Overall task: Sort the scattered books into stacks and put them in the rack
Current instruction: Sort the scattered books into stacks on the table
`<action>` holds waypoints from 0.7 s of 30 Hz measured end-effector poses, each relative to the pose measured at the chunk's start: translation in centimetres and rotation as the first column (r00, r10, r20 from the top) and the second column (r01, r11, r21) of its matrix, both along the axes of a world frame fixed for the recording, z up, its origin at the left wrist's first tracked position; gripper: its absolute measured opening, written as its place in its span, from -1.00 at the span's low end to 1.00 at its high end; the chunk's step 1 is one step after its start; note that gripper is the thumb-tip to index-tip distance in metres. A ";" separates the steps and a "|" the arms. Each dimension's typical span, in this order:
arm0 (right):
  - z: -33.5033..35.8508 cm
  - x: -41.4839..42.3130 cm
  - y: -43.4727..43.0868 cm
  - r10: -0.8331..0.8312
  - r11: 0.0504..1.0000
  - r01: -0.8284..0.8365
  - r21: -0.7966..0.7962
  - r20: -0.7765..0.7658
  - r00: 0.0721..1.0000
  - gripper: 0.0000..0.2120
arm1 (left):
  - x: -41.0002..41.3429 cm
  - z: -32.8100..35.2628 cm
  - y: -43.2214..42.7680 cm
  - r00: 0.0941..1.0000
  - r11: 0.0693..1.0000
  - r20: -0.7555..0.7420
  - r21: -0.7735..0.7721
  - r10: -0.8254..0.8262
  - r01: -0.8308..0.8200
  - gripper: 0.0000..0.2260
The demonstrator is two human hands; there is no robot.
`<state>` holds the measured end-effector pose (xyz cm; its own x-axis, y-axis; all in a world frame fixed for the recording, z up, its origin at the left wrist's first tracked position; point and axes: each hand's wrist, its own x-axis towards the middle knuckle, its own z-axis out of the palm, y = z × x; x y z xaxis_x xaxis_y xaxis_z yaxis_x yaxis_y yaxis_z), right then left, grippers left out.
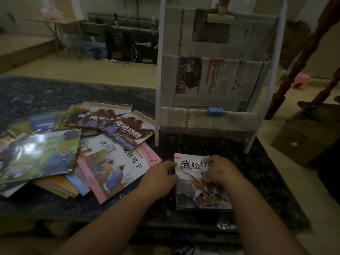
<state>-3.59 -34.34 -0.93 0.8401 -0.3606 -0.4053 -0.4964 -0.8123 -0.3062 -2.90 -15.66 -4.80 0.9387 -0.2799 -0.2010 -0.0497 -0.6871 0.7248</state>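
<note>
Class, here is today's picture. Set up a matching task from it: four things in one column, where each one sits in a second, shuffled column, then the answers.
Things:
1. tiger book
2. blue clip
3. beige clip
4. pink-edged book

Places:
A. at the top of the rack
B. on the edge of the rack's lowest pocket
C. gripped by the left hand and right hand
D. in the scattered pile, left of both hands

Pairs: 1-C, 2-B, 3-A, 4-D.
</note>
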 end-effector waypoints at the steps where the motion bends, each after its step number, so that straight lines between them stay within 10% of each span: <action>1: 0.0 0.2 0.3 0.019 1.000 -0.019 0.019 0.024 1.000 -0.49 | 0.2 0.3 0.4 1.000 1.000 0.013 0.006 0.016 -0.016 -0.61; 21: 0.8 3.6 13.8 0.159 0.893 -0.288 0.345 0.358 0.920 -0.65 | 1.9 4.5 13.4 0.932 0.925 0.300 0.254 0.204 -0.284 -0.62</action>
<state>-0.03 -20.50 -0.16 0.9843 -0.0183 -0.1753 -0.1414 -0.6760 -0.7233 -1.02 -2.30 -0.33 0.9997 -0.0031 0.0253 -0.0147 -0.8788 0.4770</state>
